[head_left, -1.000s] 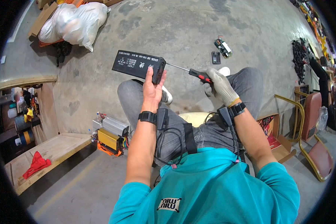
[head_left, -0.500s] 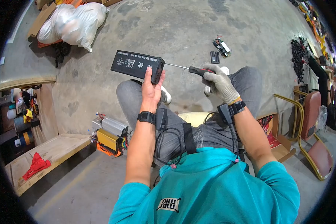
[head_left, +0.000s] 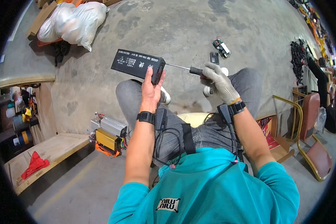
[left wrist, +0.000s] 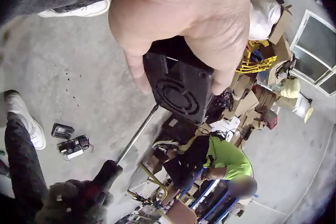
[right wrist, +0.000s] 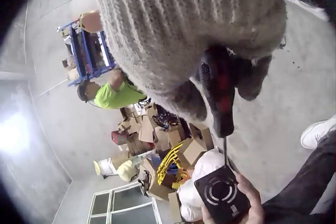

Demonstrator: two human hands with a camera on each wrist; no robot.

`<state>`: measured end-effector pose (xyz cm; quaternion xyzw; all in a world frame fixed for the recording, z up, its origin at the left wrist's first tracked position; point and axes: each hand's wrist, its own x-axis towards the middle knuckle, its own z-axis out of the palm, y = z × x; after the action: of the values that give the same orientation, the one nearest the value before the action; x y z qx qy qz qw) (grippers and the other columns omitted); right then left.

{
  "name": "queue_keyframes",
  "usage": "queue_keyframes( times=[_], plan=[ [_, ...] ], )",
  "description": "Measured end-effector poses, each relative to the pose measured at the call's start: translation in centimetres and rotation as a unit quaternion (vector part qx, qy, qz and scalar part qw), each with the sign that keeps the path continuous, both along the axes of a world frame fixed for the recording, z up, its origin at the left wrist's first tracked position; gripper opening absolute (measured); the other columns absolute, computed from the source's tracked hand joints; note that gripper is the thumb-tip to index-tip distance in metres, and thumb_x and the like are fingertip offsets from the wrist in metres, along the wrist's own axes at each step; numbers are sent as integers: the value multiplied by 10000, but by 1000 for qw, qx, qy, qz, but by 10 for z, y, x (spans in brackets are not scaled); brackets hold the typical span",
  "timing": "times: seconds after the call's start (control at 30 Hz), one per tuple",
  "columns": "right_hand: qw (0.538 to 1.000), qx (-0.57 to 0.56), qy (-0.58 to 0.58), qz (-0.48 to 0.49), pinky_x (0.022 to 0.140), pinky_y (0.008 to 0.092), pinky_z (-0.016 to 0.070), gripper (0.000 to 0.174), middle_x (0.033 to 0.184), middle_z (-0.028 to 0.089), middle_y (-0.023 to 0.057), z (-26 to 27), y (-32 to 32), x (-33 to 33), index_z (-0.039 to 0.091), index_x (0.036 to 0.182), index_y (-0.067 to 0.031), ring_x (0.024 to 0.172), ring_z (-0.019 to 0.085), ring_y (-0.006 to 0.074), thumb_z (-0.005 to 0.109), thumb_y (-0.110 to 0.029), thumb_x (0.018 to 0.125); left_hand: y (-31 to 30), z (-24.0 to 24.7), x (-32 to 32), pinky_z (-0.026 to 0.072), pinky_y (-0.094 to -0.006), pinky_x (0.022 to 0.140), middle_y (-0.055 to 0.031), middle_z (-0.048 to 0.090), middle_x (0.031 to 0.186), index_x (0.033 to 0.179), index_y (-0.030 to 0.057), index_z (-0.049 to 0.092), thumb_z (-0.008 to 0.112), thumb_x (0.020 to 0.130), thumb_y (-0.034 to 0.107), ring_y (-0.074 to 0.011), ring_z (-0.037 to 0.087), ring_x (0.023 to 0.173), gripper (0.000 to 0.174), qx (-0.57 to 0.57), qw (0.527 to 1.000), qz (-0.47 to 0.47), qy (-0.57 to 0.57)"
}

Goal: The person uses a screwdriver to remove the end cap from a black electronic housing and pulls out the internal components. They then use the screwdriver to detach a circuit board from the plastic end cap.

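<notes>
My bare left hand (head_left: 152,89) holds a long black rectangular case (head_left: 132,64) with white lettering, thumb along its side. The case's end, with a round slotted grille (left wrist: 178,95), faces right. Wearing a knitted glove, my right hand (head_left: 223,85) grips a screwdriver (head_left: 195,70) by its black and red handle. Its metal shaft (left wrist: 137,134) reaches across to the case, the tip right at a corner of the grille end. In the right wrist view the gloved fingers wrap the handle (right wrist: 220,100), in line with the case (right wrist: 223,192) beyond.
On the concrete floor ahead lie a circuit board (head_left: 222,48) and a small black casing (head_left: 214,58). Silver and gold metal units (head_left: 107,138) stand at left beside a wooden bench (head_left: 63,143). A chair (head_left: 309,119) is at right. Another person (left wrist: 228,155) is in the background.
My gloved fingers have shifted around the screwdriver handle, and its red part is now mostly covered. The case and my left hand stay almost where they were.
</notes>
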<state>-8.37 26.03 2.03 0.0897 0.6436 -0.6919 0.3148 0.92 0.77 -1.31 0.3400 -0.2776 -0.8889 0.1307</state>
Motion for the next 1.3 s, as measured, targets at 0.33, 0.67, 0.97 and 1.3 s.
queue_keyframes(
  times=[0.33, 0.67, 0.97, 1.3],
  plan=[
    [993, -70, -57, -79, 587, 219, 490, 300, 937, 632, 67, 19, -8, 1, 582, 1179, -25, 706, 604, 102, 565, -251, 983, 3, 6, -1, 557, -385, 949, -136, 677, 1133, 1176, -39, 607, 702, 938, 309, -293, 662, 1045, 433, -14, 1000, -4, 1],
    [997, -72, -25, -3, 648, 229, 514, 311, 947, 623, 83, 0, 3, -2, 555, 1196, -20, 807, 631, 104, 571, -240, 977, 3, 5, -1, 560, -389, 943, -138, 670, 1147, 1192, -29, 596, 702, 938, 301, -293, 663, 1038, 429, -10, 1000, 4, 5],
    [978, -152, -140, 29, 740, 251, 569, 328, 1003, 609, 104, -14, 13, -7, 532, 1223, 12, 787, 644, 129, 593, -157, 948, -2, -3, 0, 564, -410, 949, -140, 662, 1192, 1244, 21, 580, 715, 927, 288, -327, 651, 1082, 436, 9, 1000, -6, -4],
    [985, -107, -122, 64, 757, 244, 543, 392, 1043, 597, 105, -17, 19, -10, 543, 1256, 20, 858, 645, 142, 653, -135, 913, 3, 6, -1, 557, -387, 945, -130, 681, 1142, 1184, -9, 608, 712, 931, 311, -285, 666, 1040, 421, -3, 1000, -1, 3]
  ],
)
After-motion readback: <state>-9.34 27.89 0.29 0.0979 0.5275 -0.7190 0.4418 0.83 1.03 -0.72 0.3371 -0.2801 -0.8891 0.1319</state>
